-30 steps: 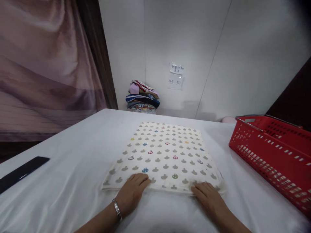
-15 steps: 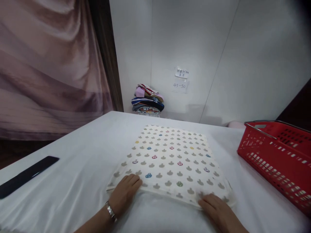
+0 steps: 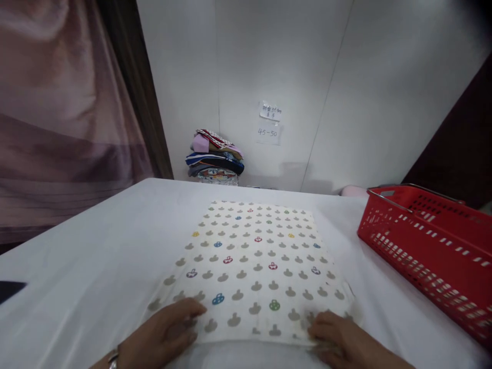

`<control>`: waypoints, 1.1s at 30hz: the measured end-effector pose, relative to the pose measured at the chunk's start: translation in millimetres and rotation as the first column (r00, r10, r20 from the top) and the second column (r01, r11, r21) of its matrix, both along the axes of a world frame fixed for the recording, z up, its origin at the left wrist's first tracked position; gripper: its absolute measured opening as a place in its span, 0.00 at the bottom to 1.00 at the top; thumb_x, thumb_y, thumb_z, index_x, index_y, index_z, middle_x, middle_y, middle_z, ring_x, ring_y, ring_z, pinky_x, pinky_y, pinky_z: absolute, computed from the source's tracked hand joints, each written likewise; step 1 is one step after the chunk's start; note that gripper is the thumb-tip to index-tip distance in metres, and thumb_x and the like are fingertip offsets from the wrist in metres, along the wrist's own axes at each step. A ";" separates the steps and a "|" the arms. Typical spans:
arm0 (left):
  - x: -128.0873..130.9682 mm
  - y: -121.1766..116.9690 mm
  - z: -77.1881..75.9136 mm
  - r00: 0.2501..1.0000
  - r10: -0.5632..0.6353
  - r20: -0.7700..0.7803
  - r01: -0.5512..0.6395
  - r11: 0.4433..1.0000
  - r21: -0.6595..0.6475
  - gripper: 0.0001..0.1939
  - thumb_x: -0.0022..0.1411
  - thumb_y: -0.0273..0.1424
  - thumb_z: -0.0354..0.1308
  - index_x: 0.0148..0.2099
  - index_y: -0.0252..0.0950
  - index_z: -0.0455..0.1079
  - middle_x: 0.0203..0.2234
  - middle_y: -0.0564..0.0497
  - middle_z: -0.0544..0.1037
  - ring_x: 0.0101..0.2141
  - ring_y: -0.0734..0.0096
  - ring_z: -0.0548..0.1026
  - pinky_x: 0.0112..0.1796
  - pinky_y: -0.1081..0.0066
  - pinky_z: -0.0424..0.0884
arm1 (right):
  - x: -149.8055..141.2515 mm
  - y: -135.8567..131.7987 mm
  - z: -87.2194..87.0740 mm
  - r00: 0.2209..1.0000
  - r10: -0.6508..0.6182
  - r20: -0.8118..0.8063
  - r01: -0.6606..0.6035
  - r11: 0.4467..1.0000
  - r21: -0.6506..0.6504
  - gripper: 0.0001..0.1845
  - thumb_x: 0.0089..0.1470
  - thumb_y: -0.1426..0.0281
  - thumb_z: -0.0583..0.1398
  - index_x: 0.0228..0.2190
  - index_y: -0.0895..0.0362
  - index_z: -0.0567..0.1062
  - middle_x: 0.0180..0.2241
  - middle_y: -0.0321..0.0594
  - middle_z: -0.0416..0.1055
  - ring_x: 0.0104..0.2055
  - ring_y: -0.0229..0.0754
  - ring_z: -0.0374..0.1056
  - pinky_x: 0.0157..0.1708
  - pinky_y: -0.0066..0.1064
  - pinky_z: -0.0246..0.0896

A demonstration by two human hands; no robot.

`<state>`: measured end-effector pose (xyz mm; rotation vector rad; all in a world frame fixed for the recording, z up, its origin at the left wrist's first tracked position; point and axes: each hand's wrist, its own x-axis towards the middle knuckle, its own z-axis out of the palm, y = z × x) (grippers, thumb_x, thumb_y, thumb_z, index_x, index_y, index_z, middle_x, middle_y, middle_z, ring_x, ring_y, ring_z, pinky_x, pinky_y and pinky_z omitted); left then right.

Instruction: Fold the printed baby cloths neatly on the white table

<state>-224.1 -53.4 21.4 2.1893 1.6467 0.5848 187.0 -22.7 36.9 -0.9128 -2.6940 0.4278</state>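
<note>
A white cloth (image 3: 246,266) printed with grey and coloured mushroom shapes lies flat on the white-covered table, its near edge toward me. At its near left corner is my left hand (image 3: 165,328), with a bracelet at the wrist. The thumb and fingers are apart, with a gap between them, and the hand covers that corner. My right hand (image 3: 340,333) has its fingers curled over the near edge at the right, pinching the fabric there. Its fingertips are slightly blurred.
A red plastic basket (image 3: 418,246) with a metal handle stands at the right. Folded clothes are stacked in a pile (image 3: 215,159) beyond the far edge by the wall. A black flat object (image 3: 9,290) lies at the left edge. A pinkish curtain (image 3: 57,113) hangs at the left.
The view has shifted right, so everything sits further left. My left hand's fingers have opened from lying on the cloth's edge. The cloth's near edge is closer to me.
</note>
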 end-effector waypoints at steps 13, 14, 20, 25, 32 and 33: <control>20.9 181.3 -19.5 0.912 0.105 -0.397 -0.071 0.993 0.099 0.32 0.58 0.48 0.44 0.59 0.36 0.58 0.60 0.44 0.53 0.59 0.56 0.49 0.56 0.52 0.45 | -34.6 238.6 -29.7 0.877 -0.478 0.058 0.481 0.874 -0.066 0.26 0.60 0.61 0.46 0.56 0.60 0.58 0.59 0.47 0.48 0.61 0.50 0.43 0.57 0.43 0.43; 17.8 187.4 -25.4 0.904 0.139 -0.405 -0.114 0.990 0.084 0.33 0.58 0.49 0.43 0.60 0.36 0.56 0.60 0.45 0.52 0.60 0.56 0.47 0.56 0.52 0.45 | -39.6 254.6 -32.1 0.878 -0.473 0.076 0.478 0.876 -0.063 0.27 0.60 0.60 0.46 0.57 0.61 0.56 0.60 0.48 0.45 0.62 0.50 0.39 0.58 0.42 0.40; 4.6 196.7 -43.0 0.897 0.157 -0.412 -0.141 0.988 0.069 0.33 0.58 0.49 0.41 0.61 0.39 0.53 0.60 0.47 0.51 0.60 0.57 0.47 0.56 0.52 0.44 | -51.7 315.0 -51.0 0.855 -0.491 0.167 0.500 0.866 -0.016 0.28 0.60 0.56 0.46 0.56 0.58 0.56 0.61 0.45 0.41 0.62 0.50 0.34 0.57 0.49 0.30; 6.3 197.5 -41.4 0.893 0.166 -0.417 -0.159 0.986 0.053 0.33 0.56 0.49 0.43 0.61 0.39 0.54 0.60 0.49 0.51 0.60 0.57 0.47 0.56 0.53 0.45 | -21.5 327.2 -49.0 0.772 -0.630 -0.086 0.618 0.775 -0.135 0.20 0.59 0.61 0.49 0.49 0.55 0.67 0.55 0.40 0.58 0.56 0.44 0.52 0.54 0.34 0.46; 6.4 200.1 -43.6 0.885 0.181 -0.430 -0.169 0.983 0.067 0.34 0.56 0.50 0.42 0.60 0.39 0.55 0.60 0.50 0.52 0.60 0.57 0.48 0.56 0.53 0.44 | 56.6 351.4 -30.5 0.361 -0.931 -0.047 0.894 0.360 -0.268 0.12 0.53 0.69 0.55 0.25 0.64 0.73 0.27 0.48 0.71 0.31 0.45 0.67 0.30 0.29 0.58; 6.4 200.0 -43.5 0.883 0.183 -0.432 -0.170 0.983 0.069 0.33 0.56 0.50 0.42 0.60 0.39 0.55 0.60 0.50 0.52 0.60 0.57 0.48 0.56 0.53 0.45 | 59.6 354.2 -31.2 0.350 -0.936 -0.027 0.895 0.343 -0.287 0.13 0.52 0.68 0.56 0.22 0.63 0.72 0.22 0.46 0.70 0.28 0.43 0.67 0.27 0.28 0.57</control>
